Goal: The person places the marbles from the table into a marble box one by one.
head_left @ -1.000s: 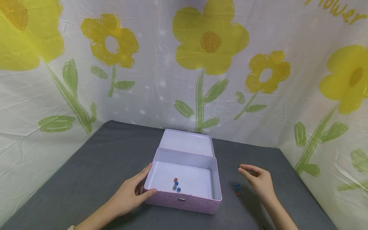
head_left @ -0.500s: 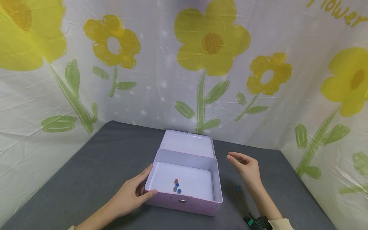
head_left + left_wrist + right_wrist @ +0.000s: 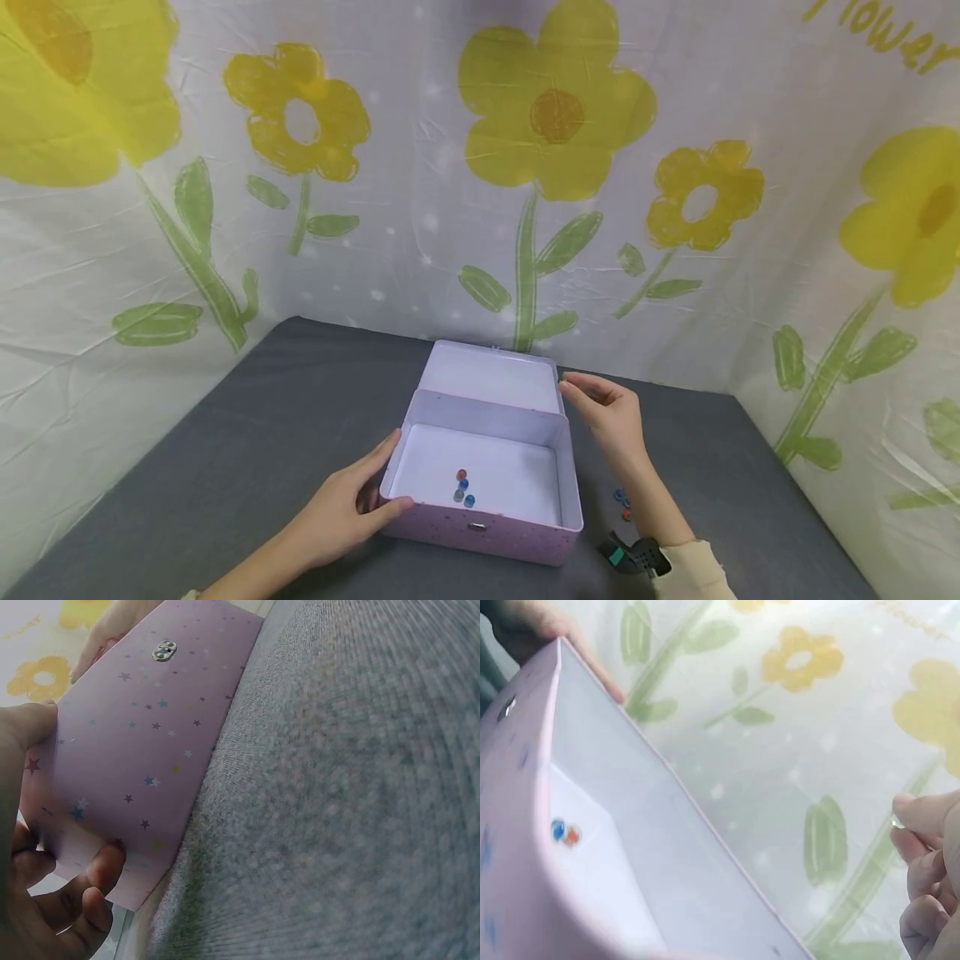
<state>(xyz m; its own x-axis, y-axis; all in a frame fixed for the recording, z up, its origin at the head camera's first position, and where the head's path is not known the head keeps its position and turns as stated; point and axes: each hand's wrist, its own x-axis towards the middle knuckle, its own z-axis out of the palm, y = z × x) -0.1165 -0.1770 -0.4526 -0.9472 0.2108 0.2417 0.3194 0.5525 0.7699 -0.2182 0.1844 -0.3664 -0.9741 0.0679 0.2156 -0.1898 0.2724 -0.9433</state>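
A pink metal box (image 3: 517,543) with small stars stands on the table, its lid (image 3: 491,375) hinged back behind it. My left hand (image 3: 341,507) grips its front left corner, thumb over the front rim and fingers along the left side. Inside, towards the front, lie several small glass marbles (image 3: 462,485) in blue, orange and grey. My right hand (image 3: 609,418) is raised at the box's right rear, beside the lid. Thumb and forefinger pinch a small clear or greenish marble (image 3: 897,822), mostly covered by the fingertips.
Right of the box, blue marbles (image 3: 619,495) and an orange marble (image 3: 627,515) lie on the dark grey cloth (image 3: 315,400), partly behind the right forearm. A flower-printed curtain (image 3: 405,208) encloses the back and sides. A black strap (image 3: 637,557) is on the right wrist.
My right hand has moved left and away from me, from above the loose marbles to beside the lid, still pinching its marble. My left hand keeps its grip on the box.
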